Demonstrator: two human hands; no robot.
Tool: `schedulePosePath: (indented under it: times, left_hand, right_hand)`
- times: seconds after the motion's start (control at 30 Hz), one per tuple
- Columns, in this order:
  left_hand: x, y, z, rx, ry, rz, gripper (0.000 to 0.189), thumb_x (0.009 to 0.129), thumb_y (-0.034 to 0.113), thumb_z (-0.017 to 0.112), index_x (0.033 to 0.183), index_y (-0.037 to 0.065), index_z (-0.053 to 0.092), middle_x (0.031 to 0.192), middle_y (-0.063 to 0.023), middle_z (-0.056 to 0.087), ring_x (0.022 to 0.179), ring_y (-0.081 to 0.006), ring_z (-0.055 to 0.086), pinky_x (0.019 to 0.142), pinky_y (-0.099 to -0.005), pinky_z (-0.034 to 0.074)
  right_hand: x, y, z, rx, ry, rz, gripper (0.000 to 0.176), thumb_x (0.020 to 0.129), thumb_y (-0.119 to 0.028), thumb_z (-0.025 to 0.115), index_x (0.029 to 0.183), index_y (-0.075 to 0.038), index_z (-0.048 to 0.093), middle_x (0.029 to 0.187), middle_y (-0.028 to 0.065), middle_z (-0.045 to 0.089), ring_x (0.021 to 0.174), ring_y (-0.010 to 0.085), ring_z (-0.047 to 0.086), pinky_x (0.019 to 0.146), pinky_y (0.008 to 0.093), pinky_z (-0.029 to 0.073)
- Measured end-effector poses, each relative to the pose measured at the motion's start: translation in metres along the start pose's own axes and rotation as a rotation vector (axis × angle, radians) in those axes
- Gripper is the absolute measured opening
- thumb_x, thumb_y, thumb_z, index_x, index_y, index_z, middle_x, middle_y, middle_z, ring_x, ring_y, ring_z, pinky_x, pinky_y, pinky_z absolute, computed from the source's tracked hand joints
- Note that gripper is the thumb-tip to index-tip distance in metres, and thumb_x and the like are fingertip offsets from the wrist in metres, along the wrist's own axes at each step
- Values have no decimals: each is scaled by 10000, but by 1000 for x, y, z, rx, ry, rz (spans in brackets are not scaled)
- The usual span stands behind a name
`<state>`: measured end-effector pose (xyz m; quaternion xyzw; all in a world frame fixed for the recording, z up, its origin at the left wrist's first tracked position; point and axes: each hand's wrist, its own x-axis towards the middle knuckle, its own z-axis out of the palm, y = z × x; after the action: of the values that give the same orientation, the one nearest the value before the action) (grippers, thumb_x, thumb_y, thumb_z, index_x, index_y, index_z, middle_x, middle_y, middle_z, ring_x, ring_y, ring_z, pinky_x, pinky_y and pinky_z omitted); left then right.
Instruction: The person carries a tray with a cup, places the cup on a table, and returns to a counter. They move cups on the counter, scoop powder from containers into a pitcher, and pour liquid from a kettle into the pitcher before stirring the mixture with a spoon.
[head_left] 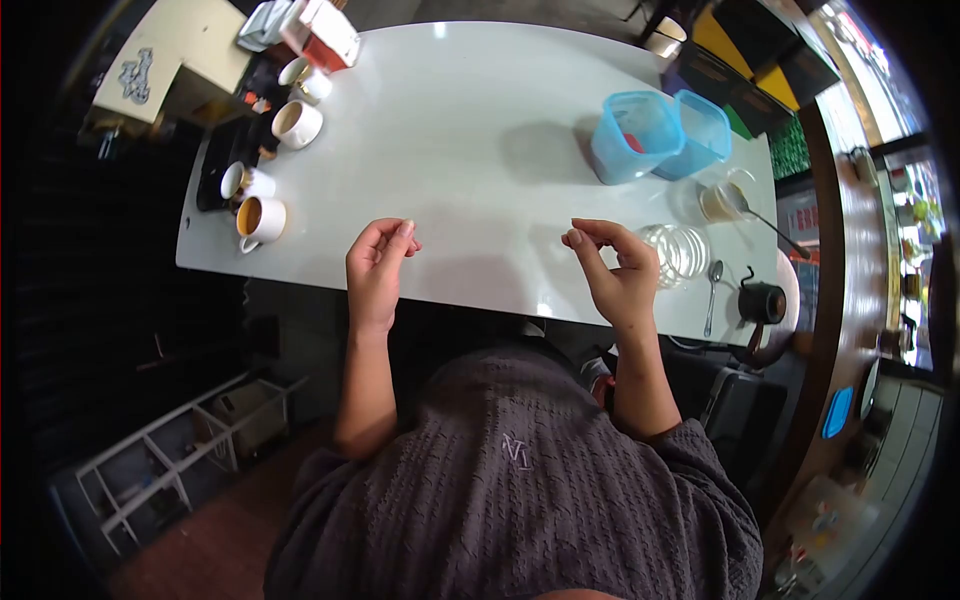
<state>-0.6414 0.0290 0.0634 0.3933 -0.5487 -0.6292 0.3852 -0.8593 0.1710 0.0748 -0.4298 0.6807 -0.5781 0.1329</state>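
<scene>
My left hand [380,268] is raised over the near edge of the white table [450,150], its fingers curled in and the thumb against them. Nothing shows in it. Opposite it, my right hand [622,268] has thumb and index fingertip brought together in a pinch, also with nothing visible between them. Just beyond the right hand stands clear ribbed glassware [680,255], with a metal spoon [712,298] lying beside it. Nearest my left hand is a white mug [262,221] with a brown inside, at the table's left side.
More white cups [298,124] line the left edge near a tissue box [325,35]. Two blue plastic containers [632,140] stand at the back right. A glass jar [722,203] holds a long spoon. A dark gooseneck kettle [762,302] sits at the right corner.
</scene>
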Motion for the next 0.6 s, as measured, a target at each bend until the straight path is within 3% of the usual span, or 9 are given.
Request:
schedulePosePath:
  times: [0.3,0.6]
  left_hand:
    - [-6,-2,-87,-68,294,36,152,880,147,609,893,-4,601,751,-11,568,702,-89,524,701,-241,431]
    - [42,-7,-231,8,464,28,183,884,186,613,952,18,589,800,-5,580,728,-75,508,671,-220,403]
  right_hand:
    - [27,-9,73,62,-203,25,116,826,-98,652,875,4,675,752,61,693,688,100,632,647,230,475]
    - [63,-19,213,4,-262,131,150,858,-139,620,888,0,669,771,67,688,708,119,643,667,244,491]
